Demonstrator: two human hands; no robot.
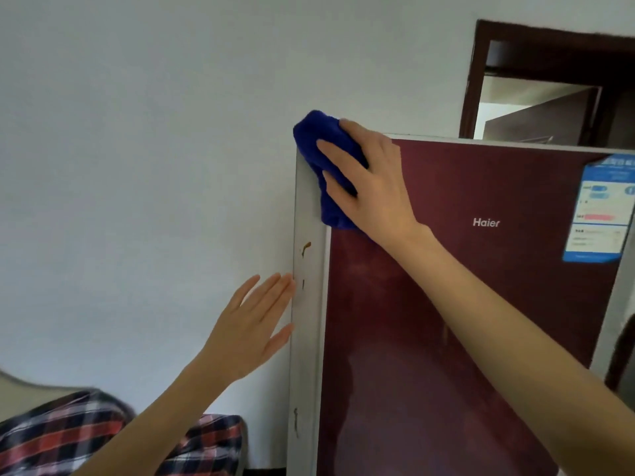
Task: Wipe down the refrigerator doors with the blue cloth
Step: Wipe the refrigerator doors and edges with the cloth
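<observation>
White wall (137, 166) beside refrigerator door (464, 304) edge; right hand (374, 180) flat on blue cloth (316, 139), left hand (251, 334) released.

Brand: "Haier" wordmark (486, 222), pale letters, a capital H and the rest lower case.
Stands on: the dark red refrigerator door (446, 321), in its upper part, right of the middle.
Sticker: a blue-and-white printed sticker (596, 235) at the door's upper right corner, close against the right edge.
Sticker heading: pale characters on the blue band along the top, too blurred to read; possibly Chinese script.
Sticker body: small blue boxes, a red bar and rows of fine dark print on white, none of it legible at this sharpness.
Numbers: any figures on the sticker are too small to make out.
</observation>
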